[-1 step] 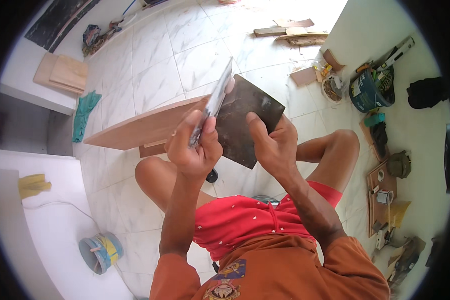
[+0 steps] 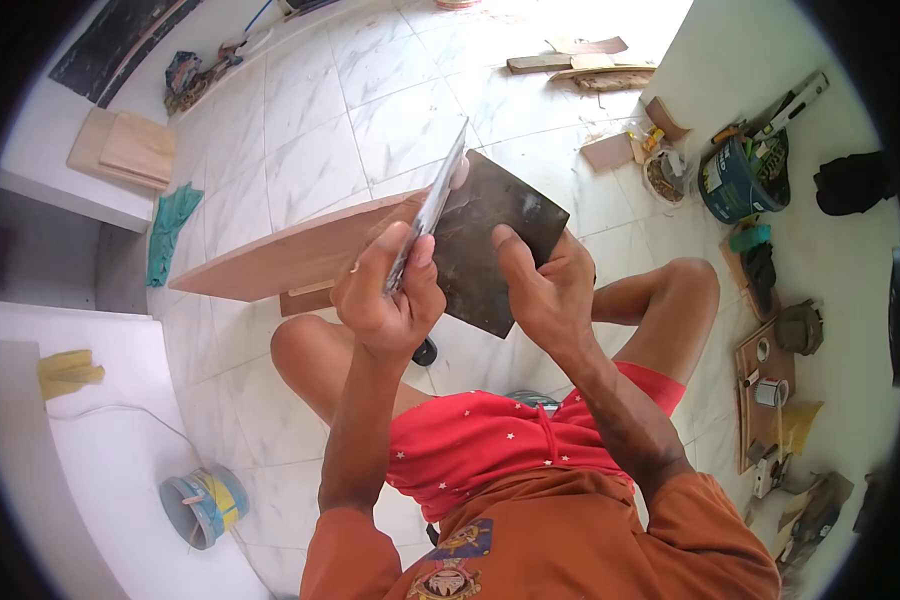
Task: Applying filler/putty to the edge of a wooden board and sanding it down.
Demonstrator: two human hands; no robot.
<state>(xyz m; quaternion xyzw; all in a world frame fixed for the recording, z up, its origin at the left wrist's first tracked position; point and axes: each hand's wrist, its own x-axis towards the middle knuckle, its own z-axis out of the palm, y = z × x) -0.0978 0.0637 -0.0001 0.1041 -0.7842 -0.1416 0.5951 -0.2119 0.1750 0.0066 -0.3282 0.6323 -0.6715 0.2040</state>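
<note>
My left hand (image 2: 380, 305) grips a thin, grey metal piece (image 2: 432, 215) seen nearly edge-on, its upper end pointing away from me; some fingers are hidden behind it. My right hand (image 2: 548, 285) holds a dark, square flat plate (image 2: 495, 190) by its right part, thumb on the face. The metal piece overlaps the plate's left side; I cannot tell whether they touch. Beyond my left hand a long wooden board (image 2: 260, 260) lies at a slant, partly hidden by it. Both hands are above my bent legs.
Around the tiled floor are wood offcuts (image 2: 585, 65), a dark bucket of tools (image 2: 730, 190), a board with small items (image 2: 760, 430), a green cloth (image 2: 170, 230) and a blue bucket (image 2: 185, 515). Plywood sheets (image 2: 135, 145) rest on a white ledge at upper left.
The metal piece in my left hand has shifted very slightly to the right. My right hand and the dark plate look unmoved.
</note>
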